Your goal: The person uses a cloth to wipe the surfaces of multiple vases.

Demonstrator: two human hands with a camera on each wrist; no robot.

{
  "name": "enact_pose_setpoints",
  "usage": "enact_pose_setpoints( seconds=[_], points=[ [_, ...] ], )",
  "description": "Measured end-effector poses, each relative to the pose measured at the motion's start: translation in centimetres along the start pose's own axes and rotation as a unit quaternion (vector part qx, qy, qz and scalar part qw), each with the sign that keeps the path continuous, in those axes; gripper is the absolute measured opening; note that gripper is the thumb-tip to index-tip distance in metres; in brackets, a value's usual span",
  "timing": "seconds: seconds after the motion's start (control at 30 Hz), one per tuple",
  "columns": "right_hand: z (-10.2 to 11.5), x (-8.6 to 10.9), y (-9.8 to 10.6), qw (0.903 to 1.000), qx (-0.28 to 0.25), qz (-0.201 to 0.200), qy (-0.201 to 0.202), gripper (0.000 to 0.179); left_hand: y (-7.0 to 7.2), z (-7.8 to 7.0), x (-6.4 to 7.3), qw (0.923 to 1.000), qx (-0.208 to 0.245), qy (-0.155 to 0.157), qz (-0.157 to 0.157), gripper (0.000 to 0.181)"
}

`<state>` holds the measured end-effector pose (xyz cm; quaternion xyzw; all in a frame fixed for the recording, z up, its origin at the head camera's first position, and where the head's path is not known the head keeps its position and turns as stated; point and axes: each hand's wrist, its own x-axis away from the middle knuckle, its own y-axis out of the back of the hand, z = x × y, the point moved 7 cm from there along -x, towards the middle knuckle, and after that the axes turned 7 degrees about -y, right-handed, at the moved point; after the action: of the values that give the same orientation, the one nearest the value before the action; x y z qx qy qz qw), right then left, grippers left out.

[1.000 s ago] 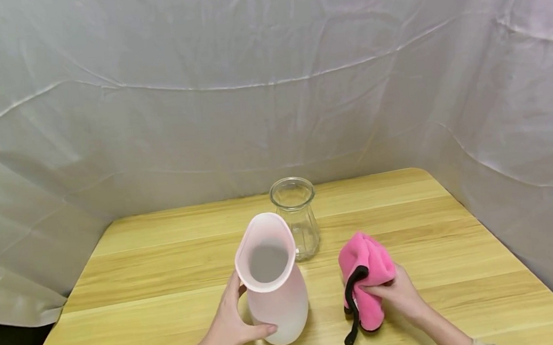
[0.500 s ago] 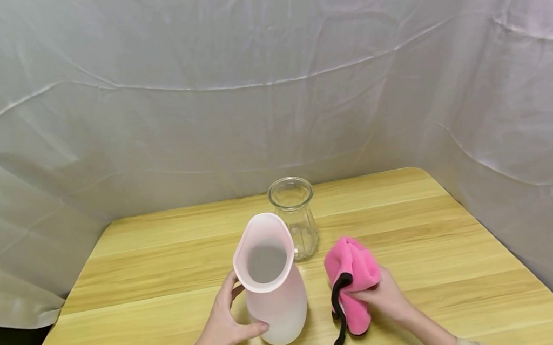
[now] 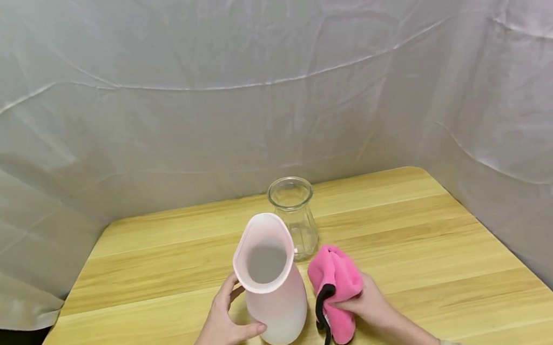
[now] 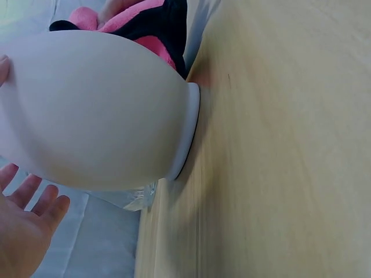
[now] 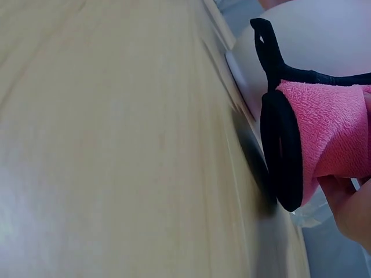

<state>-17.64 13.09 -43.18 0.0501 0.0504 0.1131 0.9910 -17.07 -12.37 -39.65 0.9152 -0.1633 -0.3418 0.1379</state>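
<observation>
A pale pink vase (image 3: 279, 314) fading to white stands upright on the table, its slanted mouth facing up and toward me. My left hand (image 3: 221, 327) is at its left side, thumb at the front and fingers reaching behind. In the left wrist view the left fingers (image 4: 32, 202) are spread and relaxed, close along the side of the vase. My right hand (image 3: 373, 305) pinches a bunched pink cloth (image 3: 342, 280) with black trim just right of the vase. In the right wrist view a black-edged end of the cloth (image 5: 330, 124) hangs low over the table.
Behind the pink vase stands a clear ribbed glass vase (image 3: 290, 193), its lower left part hidden by the pink one. The wood-grain table (image 3: 162, 273) is enclosed by grey-white fabric (image 3: 205, 129) at the back and sides.
My right hand has moved left with the cloth, bringing it close to the pink vase. The left thumb has slid slightly left toward the edge of the vase. Both vases stand in place.
</observation>
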Motion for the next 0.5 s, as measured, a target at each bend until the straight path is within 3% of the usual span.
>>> enact_pose_setpoints(
  seconds=[0.33, 0.5],
  points=[
    [-0.3, -0.2, -1.6, 0.9997, -0.011, 0.019, 0.012, 0.052, 0.0, 0.1, -0.1, 0.9998, 0.02, 0.004, 0.002, 0.092],
    [-0.3, -0.2, -2.1, 0.9998, -0.011, 0.01, 0.016, 0.054, -0.1, 0.3, -0.1, 0.9992, 0.038, 0.011, 0.002, 0.094]
  ],
)
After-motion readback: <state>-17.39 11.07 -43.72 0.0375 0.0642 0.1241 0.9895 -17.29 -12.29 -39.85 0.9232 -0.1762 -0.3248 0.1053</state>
